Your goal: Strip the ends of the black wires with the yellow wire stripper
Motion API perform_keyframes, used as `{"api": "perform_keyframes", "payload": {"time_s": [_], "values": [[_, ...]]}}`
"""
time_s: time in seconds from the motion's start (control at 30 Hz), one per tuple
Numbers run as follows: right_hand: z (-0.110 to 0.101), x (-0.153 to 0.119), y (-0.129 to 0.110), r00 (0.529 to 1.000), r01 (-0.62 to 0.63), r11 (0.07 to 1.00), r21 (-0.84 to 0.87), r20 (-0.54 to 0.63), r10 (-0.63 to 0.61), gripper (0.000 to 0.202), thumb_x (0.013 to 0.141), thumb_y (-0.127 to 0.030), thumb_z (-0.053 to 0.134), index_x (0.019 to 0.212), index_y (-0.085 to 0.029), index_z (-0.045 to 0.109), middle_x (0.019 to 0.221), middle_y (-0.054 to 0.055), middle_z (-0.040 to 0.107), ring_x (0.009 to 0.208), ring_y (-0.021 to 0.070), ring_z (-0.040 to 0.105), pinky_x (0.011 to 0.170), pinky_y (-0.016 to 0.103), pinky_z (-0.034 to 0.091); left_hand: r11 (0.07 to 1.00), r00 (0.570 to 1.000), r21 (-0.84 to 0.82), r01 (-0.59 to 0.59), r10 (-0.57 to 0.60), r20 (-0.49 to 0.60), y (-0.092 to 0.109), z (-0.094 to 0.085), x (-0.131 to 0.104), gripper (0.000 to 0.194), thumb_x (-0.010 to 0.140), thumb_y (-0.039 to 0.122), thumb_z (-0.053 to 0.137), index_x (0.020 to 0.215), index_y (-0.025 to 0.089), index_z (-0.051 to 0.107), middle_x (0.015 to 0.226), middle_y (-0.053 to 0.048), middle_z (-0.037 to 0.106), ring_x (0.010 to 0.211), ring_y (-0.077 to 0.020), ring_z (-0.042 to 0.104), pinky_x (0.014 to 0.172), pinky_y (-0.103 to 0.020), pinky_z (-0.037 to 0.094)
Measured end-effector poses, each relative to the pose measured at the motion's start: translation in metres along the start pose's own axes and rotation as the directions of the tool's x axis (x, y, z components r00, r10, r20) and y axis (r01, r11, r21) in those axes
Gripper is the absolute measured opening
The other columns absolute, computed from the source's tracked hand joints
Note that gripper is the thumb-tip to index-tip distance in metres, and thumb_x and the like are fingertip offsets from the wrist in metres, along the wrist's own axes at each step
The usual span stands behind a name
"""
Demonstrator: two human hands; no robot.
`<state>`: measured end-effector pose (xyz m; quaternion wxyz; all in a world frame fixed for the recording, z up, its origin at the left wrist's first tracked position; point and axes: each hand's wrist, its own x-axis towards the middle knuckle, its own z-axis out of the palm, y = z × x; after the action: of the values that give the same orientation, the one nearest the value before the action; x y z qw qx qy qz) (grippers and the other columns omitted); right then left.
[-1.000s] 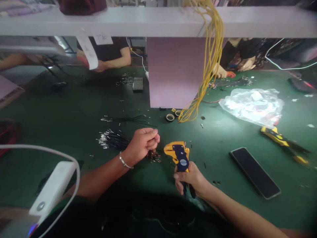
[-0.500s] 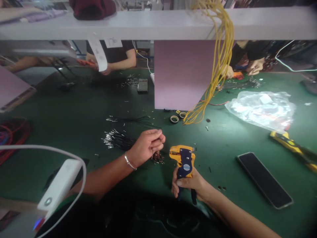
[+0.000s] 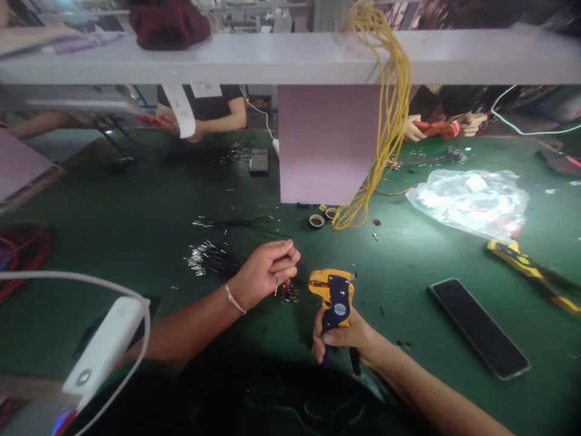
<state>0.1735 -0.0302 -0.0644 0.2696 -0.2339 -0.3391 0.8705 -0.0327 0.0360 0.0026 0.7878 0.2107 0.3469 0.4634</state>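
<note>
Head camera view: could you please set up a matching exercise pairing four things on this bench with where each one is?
Things:
1. wire stripper
2. phone
3. yellow wires
4. tape rolls

Places:
a. hanging from the white shelf
b. lying flat on the green mat, right of the hands
c. by the foot of the pink panel
d. gripped in the right hand

Pairs: 1-d, 2-b, 3-a, 4-c

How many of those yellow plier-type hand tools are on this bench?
2. One yellow and blue wire stripper stands upright in the person's right hand. A second yellow tool lies on the green table at far right, beside the plastic bag. Others may be hidden.
</note>
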Motion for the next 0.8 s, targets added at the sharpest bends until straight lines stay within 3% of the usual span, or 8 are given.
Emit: {"api": "perform_keyframes", "payload": {"time_s": [0.33, 0.8], "values": [[0.0014, -0.0005, -0.0008, 1.0, -0.019, 0.997, -0.077, -0.001, 0.019, 0.025, 0.068, -0.027, 0.08, 0.076, -0.012, 0.061, 0.059, 0.004, 0.067, 0.053, 0.0173, 0.064, 0.061, 0.033, 0.051, 0.998, 0.999, -0.028, 0.051, -0.05, 0.02, -0.0037, -0.0017, 0.0016, 0.029, 0.089, 0.013, 0.05, 0.062, 0.007, 0.059, 0.061, -0.002, 0.054, 0.036, 0.0023, 0.015, 0.036, -0.013, 0.023], [0.0046, -0.0032, 0.0008, 0.994, -0.019, 0.984, -0.175, -0.106, 0.001, 0.029, 0.068, -0.033, 0.08, 0.068, -0.014, 0.057, 0.047, 0.0, 0.063, 0.042, 0.0143, 0.06, 0.052, 0.028, 0.049, 0.995, 0.994, 0.013, 0.101, -0.101, 0.03, -0.0028, -0.0003, -0.0007, 0.023, 0.084, 0.011, 0.057, 0.061, 0.008, 0.058, 0.06, -0.002, 0.055, 0.036, 0.0022, 0.018, 0.035, -0.013, 0.024]]}}
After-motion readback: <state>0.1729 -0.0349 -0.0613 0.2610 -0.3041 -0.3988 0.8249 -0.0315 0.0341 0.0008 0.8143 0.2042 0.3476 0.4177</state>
